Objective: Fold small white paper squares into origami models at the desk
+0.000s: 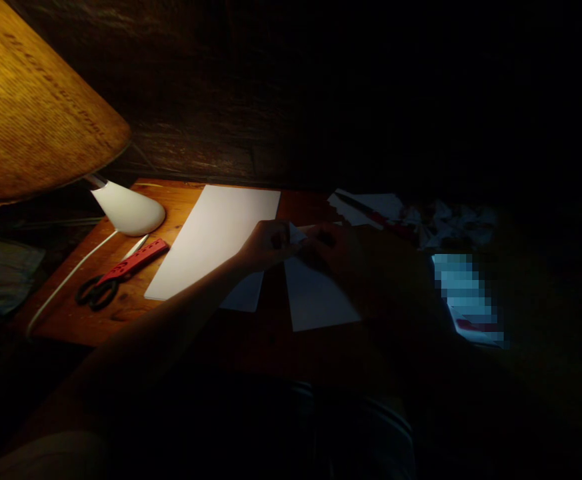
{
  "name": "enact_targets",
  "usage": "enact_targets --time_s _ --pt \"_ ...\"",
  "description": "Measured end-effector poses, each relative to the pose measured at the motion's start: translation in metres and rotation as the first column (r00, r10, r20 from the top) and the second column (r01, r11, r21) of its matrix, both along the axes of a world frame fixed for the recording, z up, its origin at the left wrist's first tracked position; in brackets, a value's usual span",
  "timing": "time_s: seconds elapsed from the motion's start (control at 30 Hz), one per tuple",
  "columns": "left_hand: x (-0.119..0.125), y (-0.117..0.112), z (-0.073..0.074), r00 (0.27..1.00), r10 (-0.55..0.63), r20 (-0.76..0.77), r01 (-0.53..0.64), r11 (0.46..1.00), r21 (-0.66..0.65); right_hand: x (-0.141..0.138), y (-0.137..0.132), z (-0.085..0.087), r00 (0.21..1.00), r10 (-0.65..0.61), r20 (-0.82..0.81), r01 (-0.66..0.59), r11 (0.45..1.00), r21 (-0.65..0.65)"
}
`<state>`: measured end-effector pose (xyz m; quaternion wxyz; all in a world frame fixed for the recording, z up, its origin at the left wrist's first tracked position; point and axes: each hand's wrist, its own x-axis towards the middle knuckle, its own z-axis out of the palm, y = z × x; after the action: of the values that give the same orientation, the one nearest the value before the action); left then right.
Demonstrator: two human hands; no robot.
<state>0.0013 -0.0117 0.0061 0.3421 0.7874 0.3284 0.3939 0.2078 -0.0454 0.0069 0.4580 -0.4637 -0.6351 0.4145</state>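
My left hand (267, 241) is closed, pinching a small folded piece of white paper (297, 235) over the table's middle. Close against it, my right hand (329, 241) has its fingers curled at the paper's other side; deep shadow hides much of this hand. Beneath both hands lies a smaller white sheet (315, 303), partly in shade. A large white sheet (221, 227), perhaps a stack, lies under my left wrist and reaches towards the wall.
A lamp (131, 210) with a yellow shade and white cord stands at the left. Near its base lie black-handled scissors with a red cover (135, 263). Further right are a knife (361, 207) on paper, crumpled paper scraps (451, 223) and a lit screen (463, 293).
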Motion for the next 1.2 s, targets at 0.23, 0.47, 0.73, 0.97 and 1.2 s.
enact_targets --time_s 0.23,0.47,0.73,0.97,1.2 --pt "-0.002 0.003 0.001 0.999 -0.051 -0.003 0.051 0.996 -0.074 -0.002 -0.001 -0.002 0.999 0.041 -0.010 -0.041 0.999 -0.003" --pt "-0.002 0.005 0.000 0.995 -0.073 0.061 0.081 0.988 -0.133 0.004 0.004 -0.001 0.998 0.006 -0.068 -0.008 1.000 -0.026" --pt "-0.002 0.006 0.004 0.990 -0.060 0.129 0.068 0.996 -0.056 0.008 0.011 0.000 0.999 0.010 -0.036 -0.010 1.000 -0.007" --pt "-0.001 0.006 0.003 0.981 -0.042 0.188 0.078 0.979 -0.186 0.006 0.009 0.001 0.999 0.039 -0.034 -0.040 0.999 -0.022" --pt "0.002 0.005 0.004 0.967 0.040 0.252 0.026 0.966 -0.256 0.005 0.003 0.005 0.995 0.024 -0.096 -0.026 0.999 -0.024"
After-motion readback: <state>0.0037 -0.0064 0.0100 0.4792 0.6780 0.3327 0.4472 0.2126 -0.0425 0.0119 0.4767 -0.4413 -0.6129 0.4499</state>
